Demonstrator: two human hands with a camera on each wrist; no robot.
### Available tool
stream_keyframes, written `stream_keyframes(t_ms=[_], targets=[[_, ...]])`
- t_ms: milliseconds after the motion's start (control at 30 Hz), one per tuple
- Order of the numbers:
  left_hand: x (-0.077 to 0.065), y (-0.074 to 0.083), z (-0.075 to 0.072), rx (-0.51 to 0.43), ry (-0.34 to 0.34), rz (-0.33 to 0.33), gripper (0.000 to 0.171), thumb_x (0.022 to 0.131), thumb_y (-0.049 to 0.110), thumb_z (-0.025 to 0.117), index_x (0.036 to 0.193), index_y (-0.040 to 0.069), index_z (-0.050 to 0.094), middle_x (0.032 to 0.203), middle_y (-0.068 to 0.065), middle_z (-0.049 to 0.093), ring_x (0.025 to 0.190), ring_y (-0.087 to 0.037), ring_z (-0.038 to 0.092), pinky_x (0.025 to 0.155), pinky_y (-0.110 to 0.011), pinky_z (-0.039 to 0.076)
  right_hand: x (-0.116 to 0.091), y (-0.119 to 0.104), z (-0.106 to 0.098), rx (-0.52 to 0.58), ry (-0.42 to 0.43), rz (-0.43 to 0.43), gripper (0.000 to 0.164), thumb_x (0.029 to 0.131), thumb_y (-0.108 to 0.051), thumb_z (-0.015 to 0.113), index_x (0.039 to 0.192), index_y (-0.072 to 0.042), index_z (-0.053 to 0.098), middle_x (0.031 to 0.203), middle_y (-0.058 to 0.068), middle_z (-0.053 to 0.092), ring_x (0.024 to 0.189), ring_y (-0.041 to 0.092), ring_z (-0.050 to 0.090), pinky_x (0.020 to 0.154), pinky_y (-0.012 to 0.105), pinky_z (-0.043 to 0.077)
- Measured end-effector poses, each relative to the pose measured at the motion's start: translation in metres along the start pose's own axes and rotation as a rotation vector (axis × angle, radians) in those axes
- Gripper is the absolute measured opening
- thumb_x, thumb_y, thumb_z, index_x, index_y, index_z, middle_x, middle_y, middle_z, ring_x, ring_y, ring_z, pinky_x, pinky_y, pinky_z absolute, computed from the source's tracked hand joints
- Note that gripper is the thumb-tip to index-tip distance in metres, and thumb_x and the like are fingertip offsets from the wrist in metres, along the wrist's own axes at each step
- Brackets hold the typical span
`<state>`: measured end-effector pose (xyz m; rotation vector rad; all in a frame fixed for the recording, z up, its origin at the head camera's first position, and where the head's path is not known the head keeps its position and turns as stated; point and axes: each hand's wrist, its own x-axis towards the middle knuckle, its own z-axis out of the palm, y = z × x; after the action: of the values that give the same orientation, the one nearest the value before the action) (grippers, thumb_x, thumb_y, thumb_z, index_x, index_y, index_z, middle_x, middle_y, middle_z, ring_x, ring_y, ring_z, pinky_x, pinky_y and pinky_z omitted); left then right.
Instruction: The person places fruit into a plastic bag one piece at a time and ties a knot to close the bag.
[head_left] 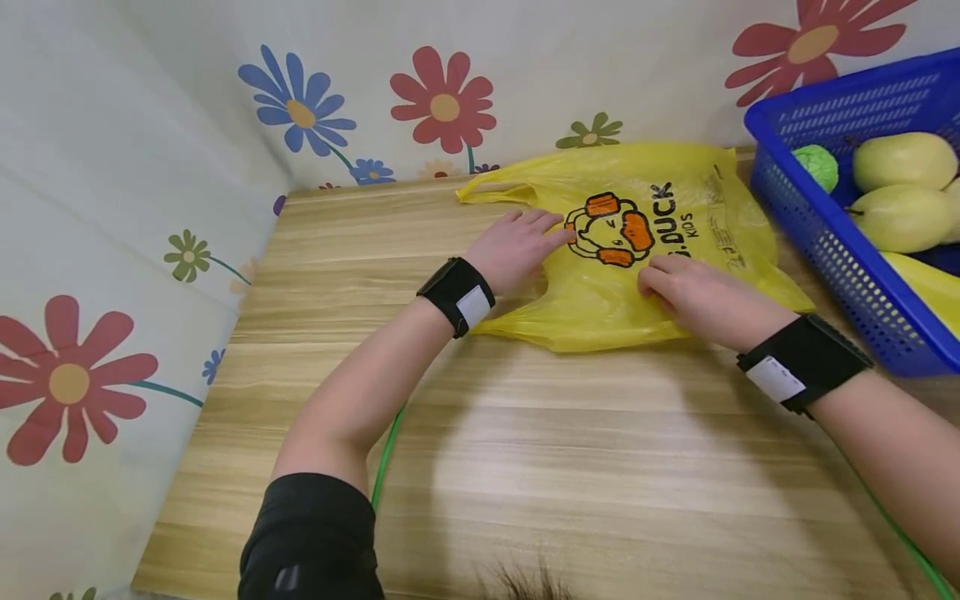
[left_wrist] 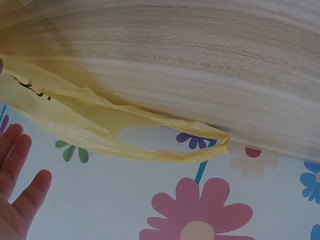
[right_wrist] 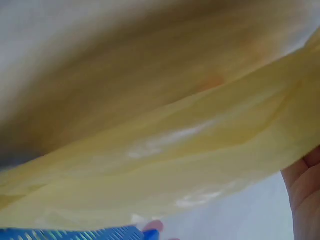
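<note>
A yellow plastic carrier bag (head_left: 600, 312) lies spread on the wooden table, its handles to the left. Printed on it are an orange-and-black duck and lettering. My left hand (head_left: 517, 246) reaches over the bag's handle end, fingers extended. In the left wrist view, the left hand (left_wrist: 17, 185) has thumb and fingers apart, nothing between them, beside a bag handle (left_wrist: 175, 155). On the bag's near part rests my right hand (head_left: 701, 296), fingers bent downward. The bag (right_wrist: 165, 165) fills much of the right wrist view and hides the fingertips of the right hand (right_wrist: 306, 200).
A blue plastic basket (head_left: 832, 242) stands at the right, close to the bag. Inside are pale yellow-green pears (head_left: 903, 217), a green ball-like item (head_left: 817, 167) and something yellow. A flower-patterned curtain (head_left: 525, 67) hangs behind the table. Green cords run beneath both arms.
</note>
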<state>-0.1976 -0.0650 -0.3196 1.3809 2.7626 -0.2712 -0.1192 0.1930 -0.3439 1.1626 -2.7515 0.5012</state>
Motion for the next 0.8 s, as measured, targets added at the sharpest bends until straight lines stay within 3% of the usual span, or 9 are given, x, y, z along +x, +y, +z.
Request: stream_keyframes(t_ms=[167, 333, 500, 633, 800], targets=[[0.004, -0.003, -0.001, -0.036, 0.033, 0.023, 0.04, 0.094, 0.007, 0.049, 0.132, 0.014, 0.06, 0.138, -0.01, 0.051, 0.129, -0.027, 0.044, 0.109, -0.041, 0.033, 0.003, -0.004, -0.01, -0.013, -0.009, -0.005, 0.021, 0.081, 0.01, 0.071, 0.092, -0.004, 0.06, 0.091, 0.01, 0.055, 0.083, 0.027, 0.055, 0.077, 0.044, 0.051], [0.002, -0.004, -0.003, -0.048, 0.08, 0.033, 0.029, 0.095, 0.007, 0.051, 0.117, 0.012, 0.069, 0.121, -0.007, 0.062, 0.116, -0.024, 0.053, 0.102, -0.038, 0.038, 0.004, 0.001, -0.012, -0.045, 0.041, -0.022, 0.023, 0.079, 0.014, 0.07, 0.092, -0.002, 0.06, 0.093, 0.012, 0.055, 0.085, 0.029, 0.055, 0.078, 0.046, 0.05], [0.0, 0.001, -0.007, -0.045, 0.084, 0.012, 0.021, 0.098, 0.008, 0.049, 0.109, 0.009, 0.067, 0.094, -0.005, 0.062, 0.088, -0.02, 0.059, 0.079, -0.033, 0.047, 0.004, 0.007, -0.013, -0.077, 0.111, -0.038, 0.023, 0.078, 0.016, 0.068, 0.093, 0.001, 0.061, 0.093, 0.015, 0.058, 0.087, 0.034, 0.058, 0.081, 0.049, 0.049], [0.002, 0.005, -0.013, -0.114, 0.058, -0.037, 0.019, 0.101, 0.01, 0.045, 0.106, 0.006, 0.063, 0.083, -0.005, 0.059, 0.073, -0.017, 0.055, 0.065, -0.031, 0.047, 0.004, 0.006, -0.019, -0.109, 0.169, -0.013, 0.02, 0.08, 0.006, 0.071, 0.098, 0.002, 0.062, 0.094, 0.017, 0.06, 0.087, 0.036, 0.058, 0.079, 0.05, 0.049], [0.002, 0.004, -0.025, -0.172, 0.016, -0.106, 0.02, 0.101, 0.009, 0.043, 0.11, 0.006, 0.061, 0.084, -0.006, 0.061, 0.07, -0.018, 0.055, 0.063, -0.033, 0.049, 0.001, 0.002, -0.03, -0.107, 0.171, 0.062, 0.035, 0.086, -0.021, 0.073, 0.111, 0.001, 0.062, 0.105, 0.019, 0.061, 0.095, 0.038, 0.057, 0.082, 0.054, 0.047]])
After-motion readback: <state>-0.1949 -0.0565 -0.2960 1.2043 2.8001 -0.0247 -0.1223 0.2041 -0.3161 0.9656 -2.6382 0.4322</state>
